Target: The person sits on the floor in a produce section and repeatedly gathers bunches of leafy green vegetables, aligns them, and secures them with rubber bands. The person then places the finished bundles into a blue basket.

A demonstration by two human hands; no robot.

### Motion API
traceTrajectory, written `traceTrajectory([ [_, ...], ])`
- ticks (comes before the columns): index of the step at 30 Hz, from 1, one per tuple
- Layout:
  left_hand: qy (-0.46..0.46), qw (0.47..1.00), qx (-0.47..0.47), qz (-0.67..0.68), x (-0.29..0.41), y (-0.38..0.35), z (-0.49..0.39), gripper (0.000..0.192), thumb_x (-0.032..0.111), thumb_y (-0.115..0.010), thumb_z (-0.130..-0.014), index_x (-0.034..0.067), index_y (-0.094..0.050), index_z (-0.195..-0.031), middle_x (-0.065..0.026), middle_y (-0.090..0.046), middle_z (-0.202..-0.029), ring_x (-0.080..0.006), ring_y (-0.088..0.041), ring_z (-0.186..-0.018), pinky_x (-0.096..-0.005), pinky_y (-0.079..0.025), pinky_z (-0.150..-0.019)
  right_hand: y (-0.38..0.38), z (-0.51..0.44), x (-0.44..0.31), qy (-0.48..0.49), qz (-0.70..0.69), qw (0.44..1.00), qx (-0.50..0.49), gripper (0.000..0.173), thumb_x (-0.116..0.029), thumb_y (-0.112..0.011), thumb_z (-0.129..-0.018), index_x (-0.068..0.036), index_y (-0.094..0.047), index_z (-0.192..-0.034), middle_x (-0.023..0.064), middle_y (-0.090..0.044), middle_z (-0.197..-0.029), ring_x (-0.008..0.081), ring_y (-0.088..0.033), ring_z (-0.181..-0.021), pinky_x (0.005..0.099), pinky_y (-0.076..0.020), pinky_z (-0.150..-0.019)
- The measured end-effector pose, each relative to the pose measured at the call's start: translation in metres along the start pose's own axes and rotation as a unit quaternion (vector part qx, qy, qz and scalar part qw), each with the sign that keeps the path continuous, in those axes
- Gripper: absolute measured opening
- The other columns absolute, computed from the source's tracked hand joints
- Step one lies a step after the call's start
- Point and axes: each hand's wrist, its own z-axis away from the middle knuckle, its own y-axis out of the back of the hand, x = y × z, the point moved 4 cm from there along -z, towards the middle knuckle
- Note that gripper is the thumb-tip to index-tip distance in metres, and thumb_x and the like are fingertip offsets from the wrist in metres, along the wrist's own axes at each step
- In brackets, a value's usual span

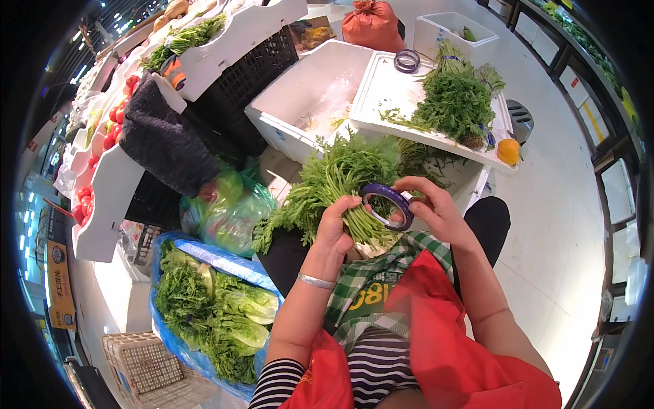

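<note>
My left hand (335,227) grips a bunch of leafy greens (332,176) by its stems, the cut ends pointing down and right over my lap. In my right hand (434,207) is a roll of purple tape (391,202), held by its rim between thumb and fingers. The roll stands on edge against the stems, close to my left thumb. Whether a strip of tape runs around the stems cannot be made out. Beyond the greens lies a white foam lid (378,97), bearing tied bunches of similar greens (452,99) and another tape roll (406,61).
An open foam box (317,92) stands ahead, holding clear plastic. To the left are a blue-lined container of lettuce and greens (219,307), a green plastic bag (230,209) and a beige crate (148,363). An orange-yellow pepper (508,151) sits at the lid's corner. Tomatoes (84,204) fill the left stand.
</note>
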Motion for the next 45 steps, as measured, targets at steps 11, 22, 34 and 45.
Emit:
traceTrajectory([
  [11,0.021,0.991,0.037,-0.13,-0.017,0.0,-0.022,0.015,0.005,-0.062,-0.071,-0.004,-0.059,-0.083,-0.0117,-0.061,-0.077,-0.0196,-0.061,-0.067,-0.0298,-0.051,-0.061,0.015,0.006,0.002,-0.025,0.171,0.981,0.092,0.008,0.002,-0.055,-0.078,0.0,-0.051,-0.084,0.0089,-0.051,-0.08,0.0215,-0.06,-0.071,0.0284,-0.0491,-0.061],
  [22,0.007,0.957,-0.004,-0.29,-0.039,-0.004,-0.011,0.023,-0.003,-0.065,-0.063,-0.004,-0.059,-0.086,-0.0076,-0.062,-0.078,-0.0149,-0.06,-0.065,-0.0274,-0.049,-0.054,-0.025,0.0,0.022,0.117,0.498,0.859,-0.006,0.013,-0.009,-0.059,-0.068,-0.009,-0.051,-0.078,0.007,-0.047,-0.072,0.0259,-0.053,-0.064,0.0352,-0.0437,-0.053],
  [34,0.078,0.942,-0.098,-0.31,-0.054,0.002,-0.011,0.028,0.001,-0.072,-0.062,0.0,-0.059,-0.087,-0.0041,-0.061,-0.083,-0.0119,-0.059,-0.075,-0.025,-0.049,-0.064,-0.035,-0.023,0.013,0.172,0.427,0.882,-0.098,0.007,-0.014,-0.062,-0.061,-0.013,-0.059,-0.067,0.0016,-0.048,-0.073,0.0207,-0.047,-0.075,0.0314,-0.0402,-0.067],
  [45,0.066,0.925,-0.101,-0.361,-0.059,0.003,-0.005,0.022,0.009,-0.068,-0.073,0.001,-0.059,-0.092,-0.0058,-0.062,-0.087,-0.0106,-0.059,-0.076,-0.0249,-0.048,-0.065,-0.023,-0.038,-0.005,0.118,0.344,0.931,-0.03,0.005,-0.012,-0.065,-0.068,-0.007,-0.063,-0.07,0.007,-0.054,-0.07,0.0246,-0.052,-0.07,0.0326,-0.043,-0.064],
])
